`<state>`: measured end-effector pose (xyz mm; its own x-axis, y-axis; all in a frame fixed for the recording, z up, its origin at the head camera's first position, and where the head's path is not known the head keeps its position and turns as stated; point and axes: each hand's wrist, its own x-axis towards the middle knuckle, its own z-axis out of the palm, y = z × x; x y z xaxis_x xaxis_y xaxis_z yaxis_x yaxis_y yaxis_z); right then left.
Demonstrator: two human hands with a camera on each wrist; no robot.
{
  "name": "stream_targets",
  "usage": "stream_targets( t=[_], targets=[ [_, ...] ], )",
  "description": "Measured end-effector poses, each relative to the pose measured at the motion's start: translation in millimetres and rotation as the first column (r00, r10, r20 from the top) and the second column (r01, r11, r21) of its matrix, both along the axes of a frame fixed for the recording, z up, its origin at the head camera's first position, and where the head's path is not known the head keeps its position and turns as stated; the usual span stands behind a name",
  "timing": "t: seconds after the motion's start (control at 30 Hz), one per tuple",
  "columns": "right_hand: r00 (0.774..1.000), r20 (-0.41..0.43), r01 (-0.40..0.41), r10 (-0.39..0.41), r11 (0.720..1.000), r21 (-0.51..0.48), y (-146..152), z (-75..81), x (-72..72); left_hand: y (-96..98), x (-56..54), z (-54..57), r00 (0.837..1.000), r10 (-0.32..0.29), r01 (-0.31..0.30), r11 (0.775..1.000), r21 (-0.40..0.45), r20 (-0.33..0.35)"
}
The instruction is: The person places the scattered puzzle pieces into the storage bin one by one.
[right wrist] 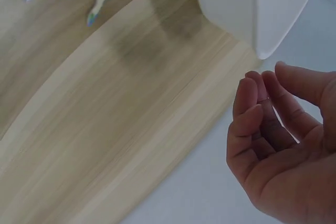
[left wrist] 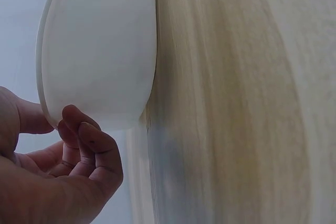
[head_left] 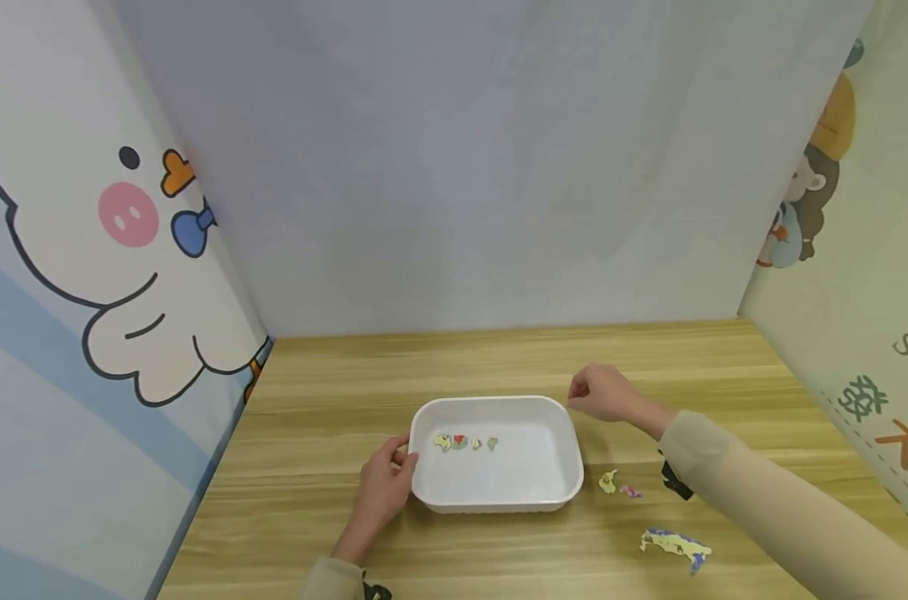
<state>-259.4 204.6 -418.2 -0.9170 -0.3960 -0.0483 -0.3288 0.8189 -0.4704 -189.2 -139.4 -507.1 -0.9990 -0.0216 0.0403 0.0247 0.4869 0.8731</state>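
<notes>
A white tray stands on the wooden table. My left hand pinches its left rim between thumb and fingers; in the left wrist view, the hand grips the tray's edge. Beside the far right corner hovers my right hand. Its fingers curl loosely with the thumb near them, and nothing shows between them. In the tray, several small flat pieces with irregular outlines lie in a row, among them a pale yellow piece and a red-and-green piece.
On the table right of the tray lie a yellow piece, a pink piece and a larger yellow-and-blue piece. A pale curtain hangs behind the table, with cartoon-printed panels at both sides.
</notes>
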Motion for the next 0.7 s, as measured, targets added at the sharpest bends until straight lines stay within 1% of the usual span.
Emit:
stream_targets(
  t=[0.1,0.23,0.3,0.4,0.53,0.7],
  targets=[
    [0.999,0.013,-0.037,0.036,0.998,0.044,13.1,-7.4,3.3,-0.2,-0.1,-0.8,1.0,0.01,-0.01,1.0,-0.015,-0.002],
    [0.995,0.084,-0.064,0.054,0.991,0.119,23.9,-17.8,10.5,-0.3,-0.7,-2.3,1.0,0.012,-0.012,1.0,-0.024,-0.002],
    [0.992,0.109,-0.084,0.069,0.987,0.135,27.4,-22.7,14.0,-0.4,-1.2,-3.4,1.0,0.011,-0.011,1.0,-0.025,-0.002],
    [0.987,0.135,-0.101,0.083,0.986,0.134,30.6,-28.9,18.5,-0.5,-1.9,-3.6,1.0,0.008,-0.009,1.0,-0.025,-0.004],
    [0.984,0.161,-0.1,0.081,0.988,0.115,32.9,-35.4,23.5,-0.7,-2.4,-3.6,1.0,0.005,-0.005,1.0,-0.03,-0.008],
    [0.975,0.199,-0.111,0.094,0.991,0.077,34.1,-43.0,30.5,0.1,-1.8,-3.2,1.0,0.001,-0.001,0.999,-0.034,-0.005]
  ],
)
